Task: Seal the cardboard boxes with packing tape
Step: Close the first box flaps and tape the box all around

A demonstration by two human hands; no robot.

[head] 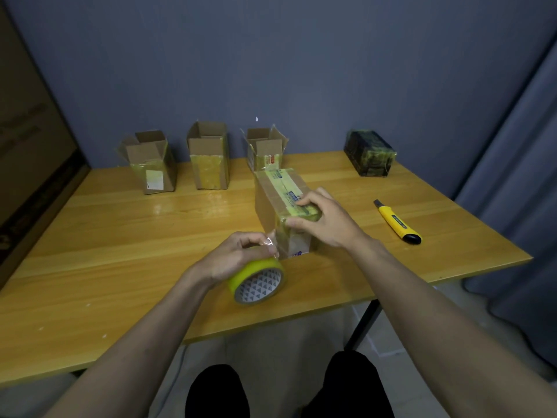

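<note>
A closed cardboard box [272, 197] lies lengthwise in the middle of the wooden table [120, 236], with yellowish tape running along its top seam. My right hand [322, 218] presses down on the near end of that box, fingers on top and thumb on the front face. My left hand [238, 257] holds a yellow tape roll [259, 282] just in front of the box. A short clear strip of tape runs from the roll up to the box's near corner.
Three open cardboard boxes [150, 161] [209, 155] [265, 149] stand along the far edge. A dark wrapped box [370, 156] sits at the far right. A yellow utility knife [396, 222] lies right of my right hand. The table's near edge is close to my knees.
</note>
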